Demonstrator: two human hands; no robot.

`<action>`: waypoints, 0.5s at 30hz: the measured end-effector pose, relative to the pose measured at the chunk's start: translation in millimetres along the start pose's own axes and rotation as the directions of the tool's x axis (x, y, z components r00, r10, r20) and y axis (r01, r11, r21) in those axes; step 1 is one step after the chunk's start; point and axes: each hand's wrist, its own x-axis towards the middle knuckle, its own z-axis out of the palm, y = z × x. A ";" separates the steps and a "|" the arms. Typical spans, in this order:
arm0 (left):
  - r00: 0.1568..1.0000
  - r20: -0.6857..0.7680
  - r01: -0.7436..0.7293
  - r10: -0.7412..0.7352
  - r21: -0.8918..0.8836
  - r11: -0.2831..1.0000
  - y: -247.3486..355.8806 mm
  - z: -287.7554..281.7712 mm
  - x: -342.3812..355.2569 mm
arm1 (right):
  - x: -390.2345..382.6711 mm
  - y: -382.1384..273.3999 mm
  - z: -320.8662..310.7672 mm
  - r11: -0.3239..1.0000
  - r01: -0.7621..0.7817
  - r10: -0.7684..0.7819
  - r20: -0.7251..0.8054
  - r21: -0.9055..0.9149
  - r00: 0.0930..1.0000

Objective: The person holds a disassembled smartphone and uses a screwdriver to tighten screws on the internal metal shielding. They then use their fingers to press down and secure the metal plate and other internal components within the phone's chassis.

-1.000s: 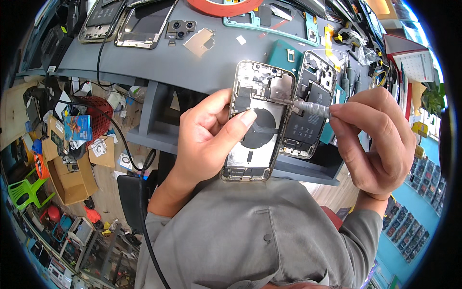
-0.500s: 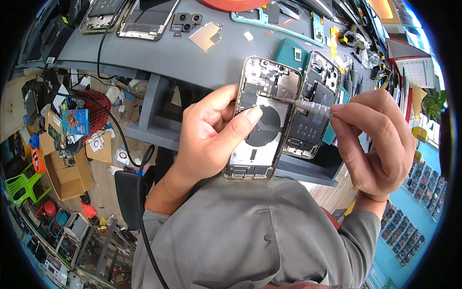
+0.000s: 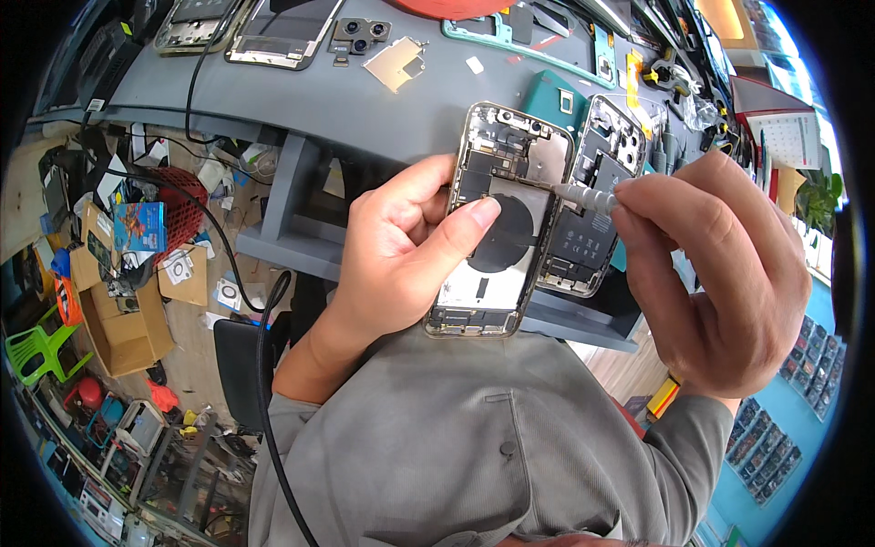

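My left hand grips an opened phone housing by its left side, thumb laid over the inner face beside a round black pad. Circuit parts and a metal plate show in its upper half. In my right hand is a slim grey screwdriver, pinched between thumb and fingers. Its thin shaft points left across the housing, with the tip at the inner parts below the metal plate; exact contact cannot be made out. Behind it, partly covered, lies a second opened phone with a black battery.
On the grey bench lie a camera module, a metal shield plate, a teal phone frame and a teal box. A black cable hangs at my left. Below stand cardboard boxes and a red basket.
My right hand has shifted slightly and turned, its fingers now larger in view, with the screwdriver still in it. The left hand and housing have barely moved.
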 end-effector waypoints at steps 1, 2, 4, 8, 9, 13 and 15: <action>1.000 -0.002 -0.004 0.004 -0.001 1.000 -0.4 0.0 0.0 | 1.1 -1.8 -0.5 1.000 -0.008 0.008 0.002 -0.005 1.000; 1.000 -0.004 -0.009 0.009 -0.001 1.000 -1.2 -0.2 0.1 | 1.6 -1.3 -0.6 1.000 0.001 -0.001 -0.001 -0.007 1.000; 1.000 -0.008 -0.014 0.014 -0.004 1.000 -2.1 0.5 0.2 | -0.3 3.6 -0.1 0.999 0.032 -0.032 -0.012 -0.011 0.999; 1.000 -0.012 -0.015 0.015 -0.012 1.000 -2.0 1.0 -0.2 | -0.6 4.6 -3.5 0.997 0.063 -0.063 0.002 -0.053 0.998; 1.000 -0.008 -0.012 0.012 -0.014 1.000 -2.2 0.6 -0.1 | -0.9 4.3 -4.2 0.996 0.066 -0.066 0.007 -0.061 0.998; 1.000 -0.021 0.001 -0.002 -0.008 1.000 -0.9 0.8 -0.3 | -5.7 1.3 -1.4 0.992 0.082 -0.084 -0.019 -0.100 0.996; 0.999 -0.052 0.002 -0.004 -0.035 0.999 3.2 7.3 0.2 | -7.8 1.3 2.2 0.990 0.105 -0.110 -0.052 -0.096 0.993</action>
